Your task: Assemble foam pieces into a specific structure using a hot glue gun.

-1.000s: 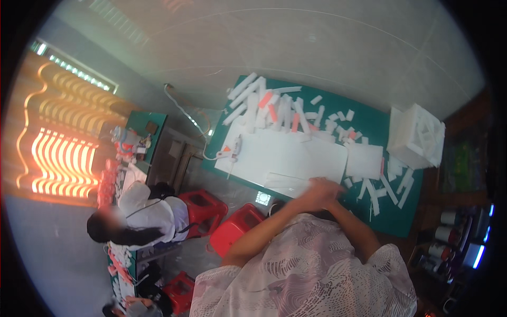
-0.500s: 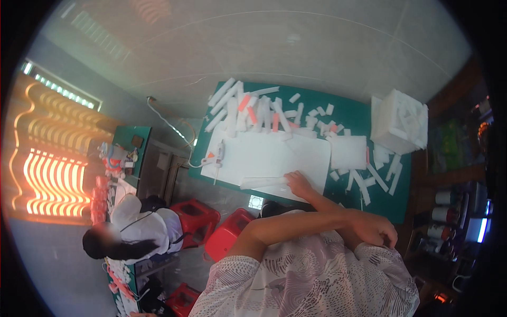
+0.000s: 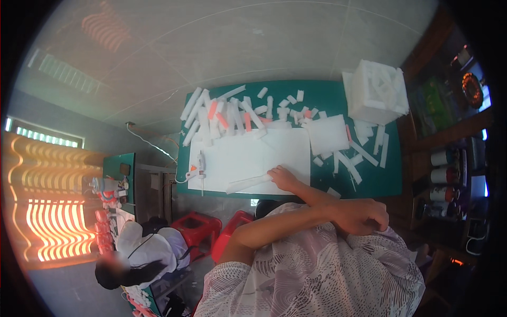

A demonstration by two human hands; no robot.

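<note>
- Currently, your right hand point(image 3: 282, 178) reaches over the white board point(image 3: 253, 156), its fingertips at the right end of a thin white strip point(image 3: 245, 183); the grip looks partly curled, but you cannot tell from here whether it pinches the strip or merely rests on it.
- That strip lies on the board, slantwise, close to the edge nearest you.
- Your left hand point(image 3: 367, 216) is to the right of the board and nearer your body, crossed over your right arm; its grip is bent at the fingers, and whether it has hold of anything cannot be told.
- On the board, by its left edge, you have a glue gun point(image 3: 201, 166) lying.
- Along the board's far edge, white foam strips point(image 3: 205, 127) and pink pieces point(image 3: 248, 121) pile up on the green surface point(image 3: 383, 179).
- Just beside the board's right edge sits a foam square point(image 3: 330, 134); farther right stands a white foam block point(image 3: 377, 95).
</note>
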